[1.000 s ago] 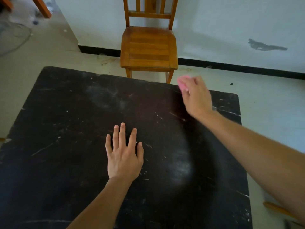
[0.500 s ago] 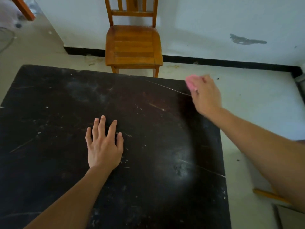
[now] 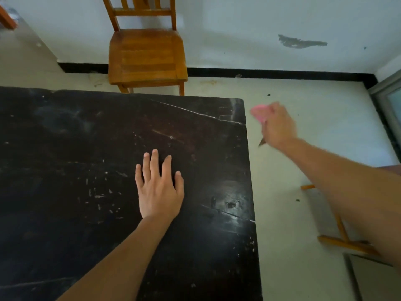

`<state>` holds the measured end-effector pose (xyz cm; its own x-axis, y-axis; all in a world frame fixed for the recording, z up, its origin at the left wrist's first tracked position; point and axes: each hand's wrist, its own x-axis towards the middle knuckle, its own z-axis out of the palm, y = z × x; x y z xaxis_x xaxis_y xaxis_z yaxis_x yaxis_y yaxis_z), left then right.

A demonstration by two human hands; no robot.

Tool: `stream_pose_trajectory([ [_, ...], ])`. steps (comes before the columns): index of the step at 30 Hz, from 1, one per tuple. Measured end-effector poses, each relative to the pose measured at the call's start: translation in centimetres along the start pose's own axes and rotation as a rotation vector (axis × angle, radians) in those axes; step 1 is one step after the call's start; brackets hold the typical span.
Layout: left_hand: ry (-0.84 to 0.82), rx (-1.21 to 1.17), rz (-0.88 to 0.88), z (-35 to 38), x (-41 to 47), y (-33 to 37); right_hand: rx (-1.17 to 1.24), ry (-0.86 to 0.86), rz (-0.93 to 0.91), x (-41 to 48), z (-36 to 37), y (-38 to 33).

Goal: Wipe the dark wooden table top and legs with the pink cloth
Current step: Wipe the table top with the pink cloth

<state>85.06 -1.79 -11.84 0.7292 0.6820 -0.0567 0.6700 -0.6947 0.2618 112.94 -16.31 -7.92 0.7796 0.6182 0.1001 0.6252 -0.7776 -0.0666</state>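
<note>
The dark wooden table top [image 3: 76, 148] fills the left and centre, scratched and dusty, with a pale sheen near its right edge. My left hand [image 3: 159, 187] lies flat on it, palm down, fingers spread. My right hand [image 3: 277, 124] is in the air off the table's far right corner, over the floor, closed around the bunched pink cloth [image 3: 259, 112], which sticks out on its left side. The cloth does not touch the table. The table legs are hidden under the top.
A wooden chair [image 3: 147, 55] stands against the white wall just beyond the table's far edge. Wooden furniture parts [image 3: 345, 242] lie on the floor at the right, partly behind my right forearm. A metal door frame [image 3: 388, 105] is at the far right.
My right hand with the cloth has swept rightward from above the table's far right part to beyond its edge. The left hand stays flat. The view has shifted right.
</note>
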Motion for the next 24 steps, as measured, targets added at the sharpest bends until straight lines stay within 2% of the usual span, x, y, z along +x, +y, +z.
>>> stream_pose_trajectory([
  [1, 0.002, 0.008, -0.002, 0.0, 0.0, 0.0, 0.072, -0.011, 0.096, 1.4, -0.1, 0.5],
  [2, 0.008, 0.016, -0.003, 0.0, 0.1, 0.0, 0.090, 0.022, 0.074, 2.1, -0.4, 0.3],
  [5, 0.004, 0.046, -0.016, -0.2, 0.0, 0.2, 0.221, 0.083, -0.265, -1.4, 0.2, -3.3],
  [6, -0.003, 0.054, -0.022, -0.3, 0.0, 0.3, 0.299, 0.018, -0.408, -3.5, 0.6, -4.6],
  [8, -0.012, 0.065, -0.029, -0.4, 0.1, 0.3, 0.256, -0.065, -0.662, -6.2, 2.0, -5.4],
  [9, -0.012, 0.069, -0.030, -0.4, 0.1, 0.4, 0.250, -0.047, -0.677, -5.6, 2.4, -4.9],
  [10, -0.003, 0.070, -0.030, -0.4, 0.2, 0.4, 0.249, -0.009, -0.592, -3.6, 2.8, -4.0],
  [11, 0.007, 0.069, -0.030, -0.4, 0.3, 0.4, 0.226, 0.023, -0.431, -1.0, 2.9, -3.1],
  [13, 0.016, 0.066, -0.029, -0.3, 0.2, 0.5, 0.181, -0.015, -0.107, 4.4, 2.4, -0.7],
  [15, 0.020, 0.069, -0.030, -0.2, 0.1, 0.5, 0.188, -0.050, 0.042, 7.0, 1.3, 0.0],
  [16, 0.018, 0.072, -0.031, -0.3, 0.1, 0.4, 0.203, -0.010, 0.006, 7.1, 0.9, -0.7],
  [18, 0.007, 0.084, -0.036, -0.3, 0.2, 0.5, 0.284, 0.034, -0.210, 5.0, 0.5, -3.4],
  [20, -0.008, 0.092, -0.038, -0.4, 0.1, 0.5, 0.325, -0.054, -0.486, 1.5, 0.7, -6.5],
  [22, -0.010, 0.098, -0.038, -0.4, 0.1, 0.4, 0.249, -0.194, -0.713, 0.0, 2.1, -7.8],
  [23, -0.006, 0.098, -0.037, -0.5, 0.2, 0.4, 0.232, -0.165, -0.740, 1.0, 2.9, -7.3],
  [24, 0.000, 0.094, -0.035, -0.5, 0.2, 0.4, 0.233, -0.100, -0.651, 2.9, 3.6, -6.3],
])
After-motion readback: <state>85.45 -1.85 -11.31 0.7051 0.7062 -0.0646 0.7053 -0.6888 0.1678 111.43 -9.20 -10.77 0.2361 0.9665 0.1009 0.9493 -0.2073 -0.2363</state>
